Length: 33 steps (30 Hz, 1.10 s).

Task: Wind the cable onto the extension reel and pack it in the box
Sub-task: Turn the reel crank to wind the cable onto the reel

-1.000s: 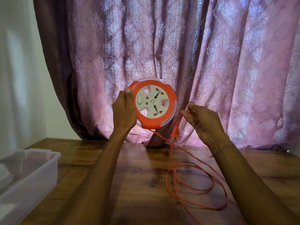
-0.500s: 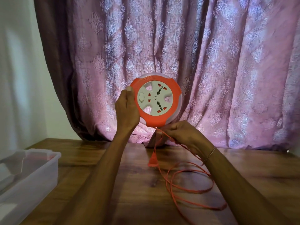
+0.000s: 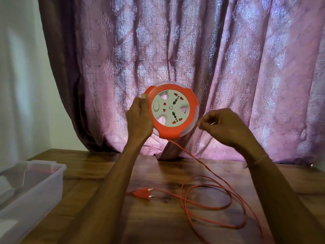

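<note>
I hold the round orange and white extension reel [image 3: 173, 110] upright above the table, socket face toward me. My left hand [image 3: 139, 118] grips its left rim. My right hand [image 3: 223, 125] is just right of the reel, fingers pinched together with a bit of orange cable showing between them. The orange cable [image 3: 207, 206] leaves the reel's bottom edge, slants down to the right and lies in loose loops on the wooden table [image 3: 158, 222]. Its two-pin plug [image 3: 142, 192] lies flat on the table beside my left forearm.
A clear plastic box [image 3: 35, 187] stands open at the table's left edge, with pale items inside. A purple patterned curtain [image 3: 193, 59] hangs right behind the table. A white wall is on the left.
The plug hung from my right hand before and now lies on the table. My right hand went under the reel and came up on its right side. The reel stayed up in my left hand.
</note>
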Available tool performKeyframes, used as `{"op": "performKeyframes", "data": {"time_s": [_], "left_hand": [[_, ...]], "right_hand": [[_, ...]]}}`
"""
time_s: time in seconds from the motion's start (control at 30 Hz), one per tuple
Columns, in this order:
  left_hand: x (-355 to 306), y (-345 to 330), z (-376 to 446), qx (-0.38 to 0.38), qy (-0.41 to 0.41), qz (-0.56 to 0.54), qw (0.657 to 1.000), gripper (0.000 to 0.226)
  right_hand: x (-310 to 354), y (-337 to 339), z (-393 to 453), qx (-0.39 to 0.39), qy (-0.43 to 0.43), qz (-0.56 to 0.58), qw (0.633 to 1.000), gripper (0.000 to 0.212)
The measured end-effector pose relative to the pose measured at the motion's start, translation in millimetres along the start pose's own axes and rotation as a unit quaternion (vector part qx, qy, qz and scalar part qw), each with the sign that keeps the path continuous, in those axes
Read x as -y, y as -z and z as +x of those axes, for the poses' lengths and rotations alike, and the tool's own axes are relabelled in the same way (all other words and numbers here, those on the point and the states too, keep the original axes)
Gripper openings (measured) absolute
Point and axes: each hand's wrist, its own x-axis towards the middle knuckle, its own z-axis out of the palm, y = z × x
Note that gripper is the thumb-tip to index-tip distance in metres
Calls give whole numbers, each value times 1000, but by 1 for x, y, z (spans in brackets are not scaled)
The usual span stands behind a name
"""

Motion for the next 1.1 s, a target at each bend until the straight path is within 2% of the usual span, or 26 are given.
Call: {"op": "performKeyframes", "data": {"time_s": [0.07, 0.13, 0.23, 0.3, 0.5, 0.63, 0.77, 0.93, 1.1], "left_hand": [[-1, 0, -1, 1, -3, 2, 1000, 52], [-2, 0, -3, 2, -14, 8, 1000, 54], [-5, 0, -7, 12, -22, 10, 1000, 59], [-7, 0, -9, 22, -33, 5, 999, 66], [-12, 2, -11, 72, -95, 19, 993, 66], [-10, 0, -11, 94, -110, 26, 989, 61], [-10, -2, -10, 95, -117, 18, 988, 55], [-9, -3, -10, 98, -110, 3, 989, 43], [-11, -4, -11, 92, -115, -8, 989, 43]], "right_hand": [[12, 8, -6, -76, 37, -35, 996, 10], [26, 11, -12, -117, 111, -42, 986, 2], [40, 2, -19, -83, 234, -57, 967, 27], [45, -9, -23, -35, 263, -97, 959, 38], [50, -18, -23, 14, 263, -260, 929, 53], [49, -19, -23, 0, 263, -316, 912, 56], [51, -18, -23, -27, 267, -322, 908, 52], [49, -19, -24, -49, 270, -314, 909, 59], [45, -26, -25, -115, 224, -275, 928, 57]]}}
